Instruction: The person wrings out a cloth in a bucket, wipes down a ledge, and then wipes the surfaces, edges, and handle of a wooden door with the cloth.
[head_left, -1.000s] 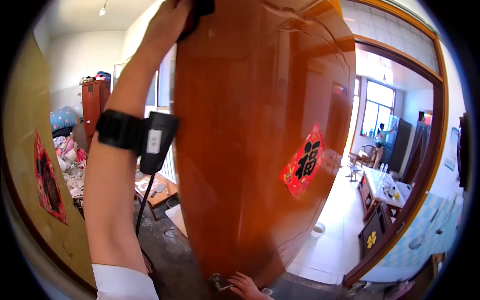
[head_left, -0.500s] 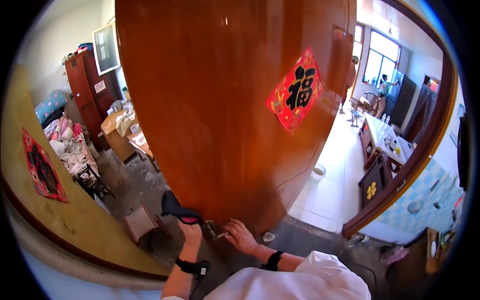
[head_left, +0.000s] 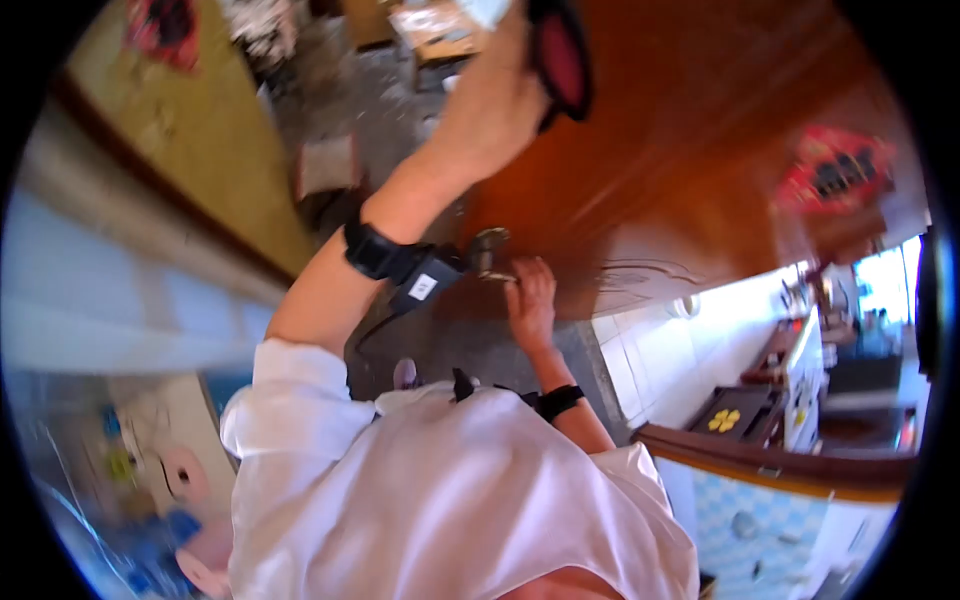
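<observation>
My left hand (head_left: 497,112) is raised high, its fingers closed on a black, soft-looking item with a pink-red oval face (head_left: 562,62); blur hides its exact kind. Lower down, my right hand (head_left: 533,300) has its fingers and thumb at the free end of the metal door handle (head_left: 487,255). That handle sits near the edge of a glossy reddish-brown wooden door (head_left: 680,110). A red paper with black lettering (head_left: 838,172) is stuck on the door's face.
To the left stands a yellowish door panel (head_left: 190,130), with a small stool (head_left: 328,165) beyond it. A tiled room with a bucket (head_left: 684,307) and a dark cabinet (head_left: 735,410) opens on the right. Black bands circle both my wrists.
My view has tilted down and turned. My left hand has risen from beside the handle with the black item in it. My right hand stays by the door handle.
</observation>
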